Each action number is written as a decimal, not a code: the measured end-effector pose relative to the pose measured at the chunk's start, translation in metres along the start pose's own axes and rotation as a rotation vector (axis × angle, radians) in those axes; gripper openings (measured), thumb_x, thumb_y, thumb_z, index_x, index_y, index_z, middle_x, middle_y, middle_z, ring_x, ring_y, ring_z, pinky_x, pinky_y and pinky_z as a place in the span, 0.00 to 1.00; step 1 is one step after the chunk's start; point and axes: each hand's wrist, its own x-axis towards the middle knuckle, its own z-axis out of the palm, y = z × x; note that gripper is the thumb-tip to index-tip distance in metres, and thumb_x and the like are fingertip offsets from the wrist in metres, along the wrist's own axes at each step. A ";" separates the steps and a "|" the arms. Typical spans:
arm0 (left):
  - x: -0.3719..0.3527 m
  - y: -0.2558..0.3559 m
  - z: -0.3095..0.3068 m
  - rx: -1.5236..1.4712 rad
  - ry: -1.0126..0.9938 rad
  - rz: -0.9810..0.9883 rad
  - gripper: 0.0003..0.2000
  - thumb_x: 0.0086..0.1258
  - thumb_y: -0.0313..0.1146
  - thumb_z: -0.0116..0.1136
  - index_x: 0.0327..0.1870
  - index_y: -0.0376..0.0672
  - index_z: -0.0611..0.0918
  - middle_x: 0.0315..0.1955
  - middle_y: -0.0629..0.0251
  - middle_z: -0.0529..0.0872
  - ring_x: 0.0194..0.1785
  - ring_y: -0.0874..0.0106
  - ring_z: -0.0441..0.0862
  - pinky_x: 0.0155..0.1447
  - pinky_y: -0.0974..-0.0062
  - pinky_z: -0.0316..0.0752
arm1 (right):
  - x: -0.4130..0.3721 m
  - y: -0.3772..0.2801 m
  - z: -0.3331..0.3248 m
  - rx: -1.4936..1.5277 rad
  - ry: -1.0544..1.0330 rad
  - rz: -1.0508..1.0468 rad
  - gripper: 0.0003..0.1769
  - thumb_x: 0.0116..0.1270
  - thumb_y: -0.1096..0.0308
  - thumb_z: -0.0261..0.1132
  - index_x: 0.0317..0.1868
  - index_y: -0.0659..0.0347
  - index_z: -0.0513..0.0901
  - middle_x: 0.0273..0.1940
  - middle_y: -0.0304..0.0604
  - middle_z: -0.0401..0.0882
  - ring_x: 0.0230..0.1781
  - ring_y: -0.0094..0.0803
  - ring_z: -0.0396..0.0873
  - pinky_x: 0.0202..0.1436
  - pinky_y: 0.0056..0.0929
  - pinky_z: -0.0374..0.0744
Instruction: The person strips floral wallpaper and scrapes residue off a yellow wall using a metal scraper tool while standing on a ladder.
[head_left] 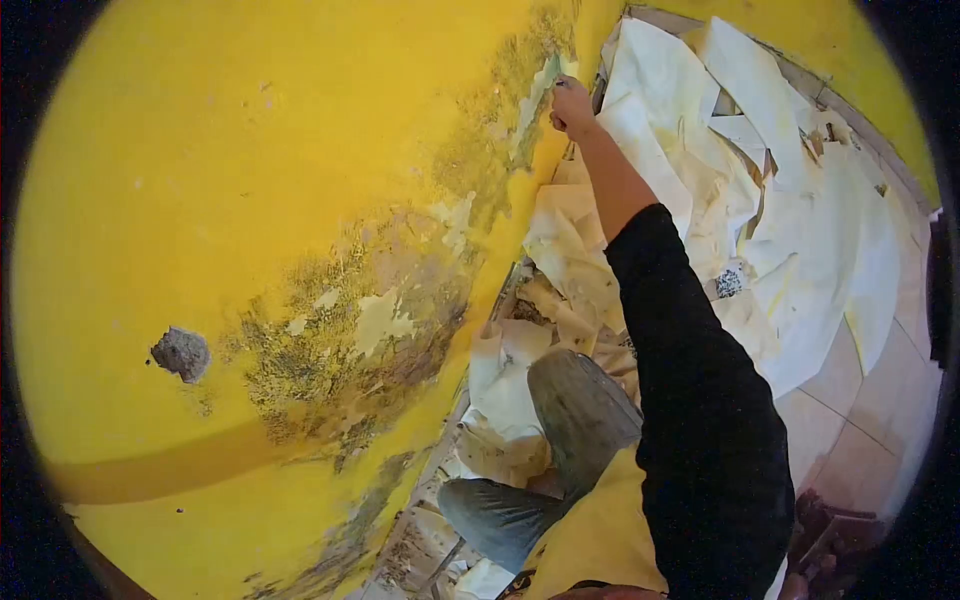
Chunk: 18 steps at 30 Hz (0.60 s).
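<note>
My right hand [572, 107] reaches far forward, its arm in a black sleeve. The fingers are closed against the yellow wall [250, 180], low down near the corner. Whatever they hold, if anything, is hidden or too small to name. Right beside the fingers is a pale greenish bare patch [540, 90], where the paint has come off. Dark, mouldy, flaking paint [370, 320] spreads along the lower wall from there toward me. My left hand does not show.
Crumpled pale sheets [690, 150] and torn scraps cover much of the tiled floor [860, 410] beside the wall. My bent knees [580, 410] are close to the wall's base. A hole [181, 354] breaks the wall at left. Reddish-brown items [835, 530] lie at lower right.
</note>
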 end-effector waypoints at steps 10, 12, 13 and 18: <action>-0.002 0.005 -0.005 -0.085 -0.002 -0.049 0.44 0.76 0.66 0.24 0.77 0.32 0.52 0.77 0.42 0.50 0.80 0.52 0.46 0.80 0.57 0.44 | -0.041 0.010 0.029 -0.174 0.130 0.019 0.25 0.72 0.68 0.52 0.68 0.63 0.70 0.36 0.51 0.81 0.17 0.35 0.72 0.20 0.36 0.71; -0.001 0.009 -0.006 -0.083 -0.005 -0.051 0.44 0.76 0.66 0.24 0.77 0.32 0.52 0.77 0.42 0.50 0.80 0.52 0.46 0.80 0.57 0.44 | -0.008 0.002 0.019 -0.106 0.104 0.123 0.26 0.72 0.67 0.51 0.69 0.62 0.69 0.36 0.50 0.80 0.16 0.34 0.71 0.20 0.37 0.69; -0.002 0.009 -0.008 -0.077 -0.013 -0.057 0.44 0.76 0.66 0.24 0.77 0.32 0.52 0.77 0.42 0.50 0.80 0.52 0.46 0.80 0.57 0.44 | -0.006 0.003 0.018 -0.076 0.085 0.169 0.26 0.73 0.67 0.51 0.70 0.62 0.69 0.36 0.49 0.80 0.16 0.34 0.70 0.19 0.37 0.69; -0.008 0.013 -0.013 -0.093 -0.015 -0.051 0.43 0.76 0.66 0.25 0.77 0.33 0.52 0.77 0.42 0.49 0.80 0.52 0.46 0.80 0.57 0.44 | -0.053 -0.001 0.025 -0.154 0.151 0.052 0.12 0.74 0.64 0.51 0.52 0.57 0.73 0.20 0.37 0.62 0.11 0.26 0.58 0.14 0.30 0.58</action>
